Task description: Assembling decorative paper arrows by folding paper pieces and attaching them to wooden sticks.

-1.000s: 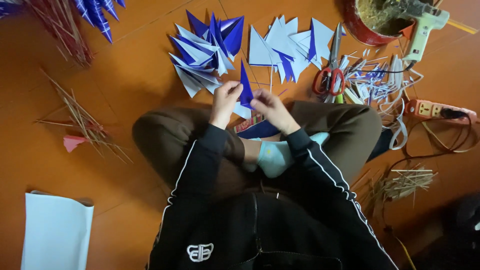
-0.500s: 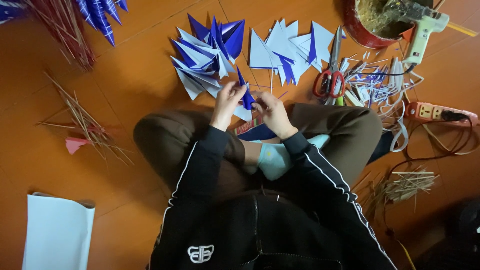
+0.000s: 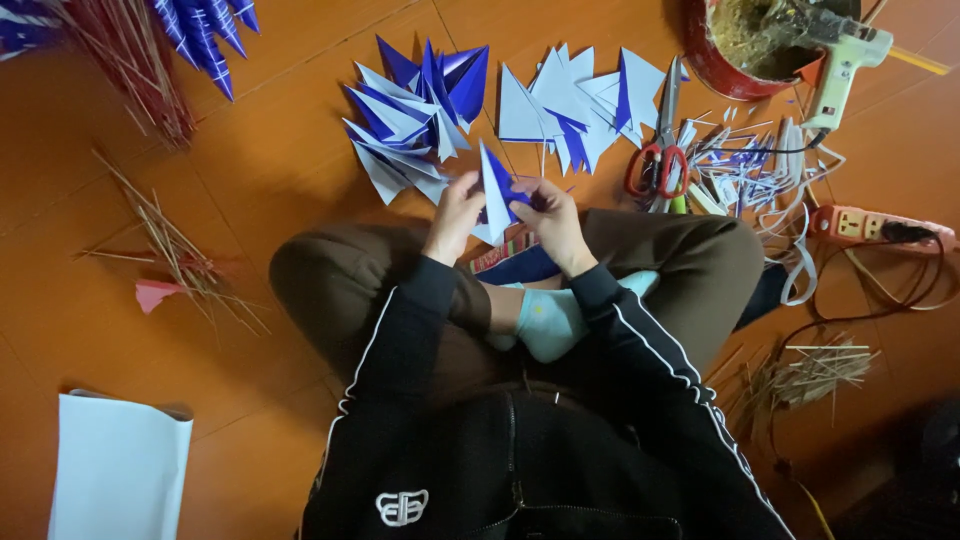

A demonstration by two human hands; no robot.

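Head view — left hand (image 3: 455,212) and right hand (image 3: 553,222) fingers pinch one blue-and-white folded paper (image 3: 496,190).

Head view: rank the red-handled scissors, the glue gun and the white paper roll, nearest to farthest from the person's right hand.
From the right hand:
1. Red-handled scissors, just past it on the floor, to its right.
2. Glue gun, far corner, resting on the red pot.
3. White paper roll, farthest, near corner on the left side.
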